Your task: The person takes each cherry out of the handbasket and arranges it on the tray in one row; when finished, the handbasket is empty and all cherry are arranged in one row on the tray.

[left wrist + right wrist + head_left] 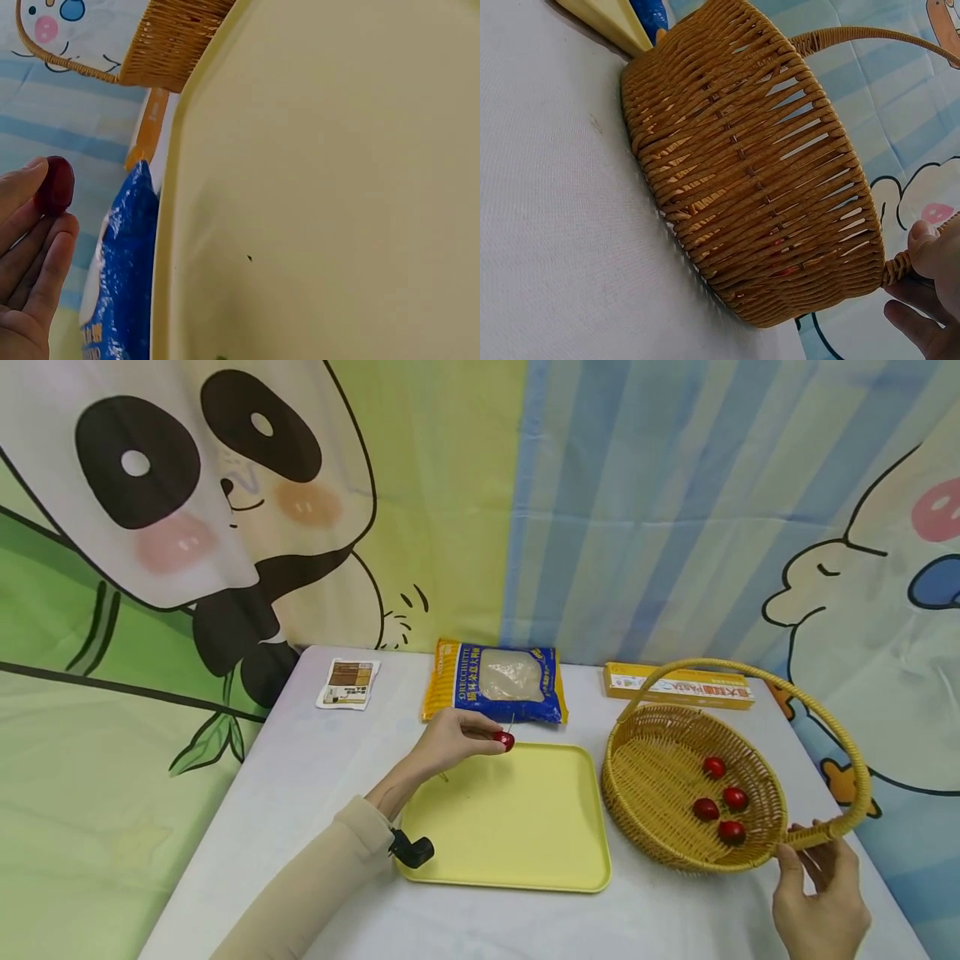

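Observation:
My left hand (457, 737) pinches a dark red cherry (504, 741) between thumb and fingers, above the far edge of a yellow tray (525, 827). The cherry's thin stem points up. In the left wrist view the same cherry (56, 186) sits at the fingertips. To the right stands a wicker basket (660, 752) with several red cherries (735, 799) lying in its right half. My right hand (821, 893) holds the foot of the basket's arched handle at the near right rim. From the right wrist, the fingers (922, 251) show around that handle's base.
Behind the tray lies a blue and yellow pasta bag (498, 683). An orange box (678, 685) lies behind the basket, and a small packet (348, 683) at the back left. A thin stem (444, 776) shows by the left forearm. A printed curtain (450, 510) hangs behind the table.

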### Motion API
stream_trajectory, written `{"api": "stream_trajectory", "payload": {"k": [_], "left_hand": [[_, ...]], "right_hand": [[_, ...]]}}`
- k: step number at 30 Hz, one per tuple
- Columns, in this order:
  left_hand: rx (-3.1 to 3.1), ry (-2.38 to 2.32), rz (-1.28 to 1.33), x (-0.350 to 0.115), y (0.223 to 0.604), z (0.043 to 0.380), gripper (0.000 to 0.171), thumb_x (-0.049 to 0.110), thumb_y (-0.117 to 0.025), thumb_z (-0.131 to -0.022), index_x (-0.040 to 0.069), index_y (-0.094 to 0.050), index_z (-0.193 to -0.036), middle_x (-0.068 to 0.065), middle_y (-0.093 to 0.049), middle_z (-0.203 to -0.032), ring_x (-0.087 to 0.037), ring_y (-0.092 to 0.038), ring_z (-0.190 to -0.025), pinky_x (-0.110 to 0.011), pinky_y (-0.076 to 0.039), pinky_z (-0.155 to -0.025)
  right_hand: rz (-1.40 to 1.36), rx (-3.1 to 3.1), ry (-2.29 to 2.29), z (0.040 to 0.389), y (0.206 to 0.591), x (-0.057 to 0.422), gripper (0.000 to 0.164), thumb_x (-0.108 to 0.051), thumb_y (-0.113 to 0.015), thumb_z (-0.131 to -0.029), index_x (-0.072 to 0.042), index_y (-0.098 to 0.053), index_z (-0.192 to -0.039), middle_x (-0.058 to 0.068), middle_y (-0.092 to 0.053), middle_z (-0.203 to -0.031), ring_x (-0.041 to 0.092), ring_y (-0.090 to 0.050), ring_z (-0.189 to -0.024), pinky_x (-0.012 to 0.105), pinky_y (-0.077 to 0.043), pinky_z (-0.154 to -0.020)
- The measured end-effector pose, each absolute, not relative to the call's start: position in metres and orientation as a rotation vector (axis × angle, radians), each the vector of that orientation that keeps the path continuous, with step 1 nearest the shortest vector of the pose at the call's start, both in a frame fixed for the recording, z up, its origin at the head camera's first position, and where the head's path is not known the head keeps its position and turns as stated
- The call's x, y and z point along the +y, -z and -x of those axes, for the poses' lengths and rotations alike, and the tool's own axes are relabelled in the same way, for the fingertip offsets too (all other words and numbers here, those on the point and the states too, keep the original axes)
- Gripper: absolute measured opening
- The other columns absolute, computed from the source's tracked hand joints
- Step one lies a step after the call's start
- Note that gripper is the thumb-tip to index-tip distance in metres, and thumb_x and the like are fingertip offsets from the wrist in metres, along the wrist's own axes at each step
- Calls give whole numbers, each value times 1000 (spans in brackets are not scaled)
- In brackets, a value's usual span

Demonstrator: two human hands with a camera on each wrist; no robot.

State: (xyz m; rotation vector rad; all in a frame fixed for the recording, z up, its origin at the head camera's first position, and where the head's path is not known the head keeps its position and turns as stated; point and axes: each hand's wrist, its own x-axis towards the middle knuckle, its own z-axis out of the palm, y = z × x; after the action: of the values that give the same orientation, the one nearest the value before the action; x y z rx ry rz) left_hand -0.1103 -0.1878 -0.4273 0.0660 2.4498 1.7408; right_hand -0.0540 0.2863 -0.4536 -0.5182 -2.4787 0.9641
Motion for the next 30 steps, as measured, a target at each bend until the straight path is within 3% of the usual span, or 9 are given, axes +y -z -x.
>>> {"api": "stream_trajectory", "payload": {"k": [12, 30], "left_hand": [[2524, -1716, -6, -214, 447, 93, 23, 23, -91, -83, 15, -83, -102, 0, -81, -95, -15, -77, -84, -29, -63, -75], [2721, -1526, -149, -214, 459, 79, 22, 22, -90, -84, 12, -83, -103, 0, -80, -92, -8, -73, -78, -23, -60, -69]], "right_hand": [[485, -2456, -951, 51, 456, 284, 55, -14, -57, -107, -19, -40, -159, 12, -59, -150, 26, -55, -142, 22, -41, -117], [502, -2460, -941, 52, 452, 284, 55, -14, -55, -108, -18, -37, -160, 13, -57, -152, 33, -55, -142, 27, -41, -119]]}}
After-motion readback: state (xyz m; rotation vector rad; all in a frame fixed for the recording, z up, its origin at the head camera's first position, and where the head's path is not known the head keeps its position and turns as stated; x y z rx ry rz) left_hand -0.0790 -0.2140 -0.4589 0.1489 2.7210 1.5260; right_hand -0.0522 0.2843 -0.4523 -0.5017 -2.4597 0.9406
